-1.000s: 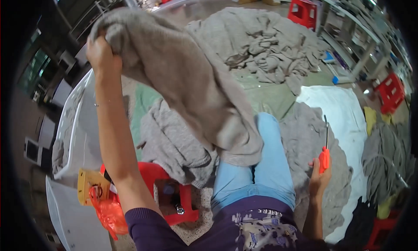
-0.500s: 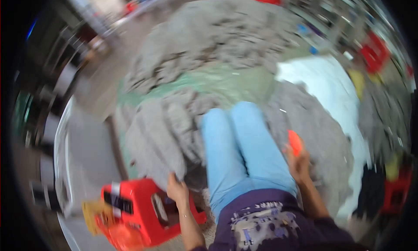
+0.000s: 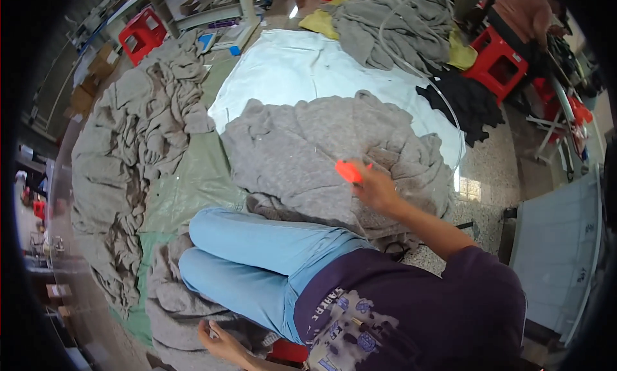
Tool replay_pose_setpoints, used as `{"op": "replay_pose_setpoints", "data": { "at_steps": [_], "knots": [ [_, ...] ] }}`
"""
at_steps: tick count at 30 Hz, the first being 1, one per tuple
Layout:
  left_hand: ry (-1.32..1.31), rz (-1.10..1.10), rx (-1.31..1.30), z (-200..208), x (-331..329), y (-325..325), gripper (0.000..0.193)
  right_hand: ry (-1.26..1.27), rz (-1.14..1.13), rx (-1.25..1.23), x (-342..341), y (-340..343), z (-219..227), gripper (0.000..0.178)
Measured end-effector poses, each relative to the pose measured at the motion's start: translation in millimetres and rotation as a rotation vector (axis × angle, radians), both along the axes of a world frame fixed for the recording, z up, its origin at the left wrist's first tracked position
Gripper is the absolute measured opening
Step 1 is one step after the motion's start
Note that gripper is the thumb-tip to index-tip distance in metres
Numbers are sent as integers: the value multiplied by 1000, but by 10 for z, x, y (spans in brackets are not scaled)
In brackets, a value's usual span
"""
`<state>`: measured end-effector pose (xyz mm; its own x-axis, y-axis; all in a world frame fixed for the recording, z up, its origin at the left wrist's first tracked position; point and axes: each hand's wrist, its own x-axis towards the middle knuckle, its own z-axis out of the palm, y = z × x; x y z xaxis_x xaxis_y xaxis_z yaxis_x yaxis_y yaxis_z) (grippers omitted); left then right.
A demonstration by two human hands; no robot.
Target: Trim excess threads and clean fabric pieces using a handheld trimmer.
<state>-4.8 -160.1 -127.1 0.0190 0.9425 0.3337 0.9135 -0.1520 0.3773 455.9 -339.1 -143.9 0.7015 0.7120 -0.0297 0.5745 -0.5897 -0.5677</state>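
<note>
My right hand [image 3: 378, 190] is closed round a small bright orange tool [image 3: 350, 171]; a thin pointed tip seems to reach from it toward the upper left, but its exact kind is unclear. Beneath it spreads a big heap of grey knitted cloth [image 3: 289, 146] on my right side. At the lower left, my left hand [image 3: 220, 340] has loosely bent fingers set apart, with nothing visible in them. It hovers beside or rests against another grey knitted pile [image 3: 173, 307]; contact cannot be made out. My legs in light blue jeans lie between the two piles.
A long grey cloth heap [image 3: 122, 139] lies on the left beside a green sheet [image 3: 186, 178]. A white sheet [image 3: 276, 62] runs behind the near pile. Red stools [image 3: 498, 65] stand at the far right, near a seated person [image 3: 524, 14]. A grey plastic bin [image 3: 553, 242] is at right.
My view and body have turned right, bringing the white sheet and right-hand heap to the middle. My right hand, with the orange tool, now reaches over that heap. My left hand's fingers have loosened.
</note>
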Motion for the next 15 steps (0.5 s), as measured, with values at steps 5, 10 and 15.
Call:
{"op": "replay_pose_setpoints", "data": {
  "at_steps": [5, 10, 15],
  "knots": [
    [-291, -212, -72, 168, 686, 197, 33, 52, 82, 51, -576, -377, -524, 73],
    [-253, -420, -57, 206, 1230, 125, 27, 27, 128, 64, -620, -877, -688, 83],
    [-313, -460, -181, 163, 1399, -17, 19, -179, 249, -66, -581, -1056, -920, 76]
  ]
}}
